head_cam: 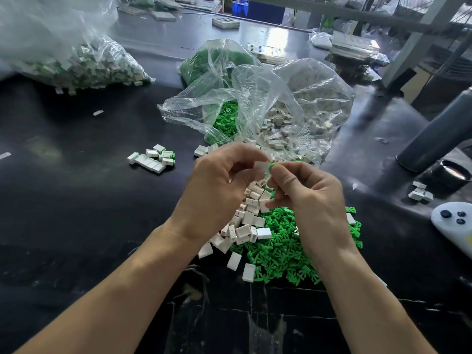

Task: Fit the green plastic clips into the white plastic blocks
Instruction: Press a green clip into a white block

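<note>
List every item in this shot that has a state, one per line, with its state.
Left hand: pinching a white block.
Right hand: pinching a green clip against that block.
Clip: at the block, not clearly seated.
Loose white blocks: heaped, no clips.
Loose green clips: heaped, unused.
Finished blocks: clips fitted, set aside.
Front clear bag: open.
</note>
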Tool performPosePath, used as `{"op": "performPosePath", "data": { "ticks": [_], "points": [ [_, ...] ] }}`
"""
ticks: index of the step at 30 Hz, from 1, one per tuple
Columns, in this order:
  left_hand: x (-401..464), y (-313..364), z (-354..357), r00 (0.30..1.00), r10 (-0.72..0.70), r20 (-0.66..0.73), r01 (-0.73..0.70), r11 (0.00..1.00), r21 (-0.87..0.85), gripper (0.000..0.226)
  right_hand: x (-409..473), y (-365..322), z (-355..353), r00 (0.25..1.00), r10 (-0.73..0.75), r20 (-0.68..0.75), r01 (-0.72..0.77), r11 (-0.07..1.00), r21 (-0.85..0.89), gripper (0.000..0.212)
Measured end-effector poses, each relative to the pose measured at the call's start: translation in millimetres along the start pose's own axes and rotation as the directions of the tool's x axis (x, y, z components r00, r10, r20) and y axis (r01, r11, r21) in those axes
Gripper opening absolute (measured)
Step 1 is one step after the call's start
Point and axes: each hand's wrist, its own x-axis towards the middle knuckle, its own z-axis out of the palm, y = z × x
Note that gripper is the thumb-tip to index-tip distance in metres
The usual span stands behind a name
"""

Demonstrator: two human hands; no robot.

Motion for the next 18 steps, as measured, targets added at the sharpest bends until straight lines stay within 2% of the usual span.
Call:
{"op": "performPosePath", "data": {
  "ticks": [2, 7, 11, 18],
  "points": [
    [0.3, 0.1, 1.0, 0.999, -0.053, 0.0, 0.053, 0.994, -0.094, 0.017, -0.4, -0.6, 0.3, 0.998, -0.053, 0.02, 0.053, 0.999, -0.003, 0.007],
    [-0.2, 0.4, 1.0, 0.994, -0.107, 0.001, 0.104, 0.97, -0.22, 0.009, 0.2, -0.8, 3.5, 0.981, -0.189, 0.052, 0.191, 0.981, -0.025, 0.02],
    [-1.8, 2.9, 4.6, 0.994, -0.111, 0.019, 0.112, 0.964, -0.241, 0.009, -0.3, 0.4, 2.9, 0.981, -0.193, 0.005, 0.193, 0.98, -0.05, 0.019],
    [-1.5, 1.1, 3.9, 0.995, -0.1, 0.009, 0.098, 0.951, -0.294, 0.014, -1.3, -1.9, 3.1, 0.979, -0.201, 0.033, 0.203, 0.977, -0.07, 0.017]
  ]
}}
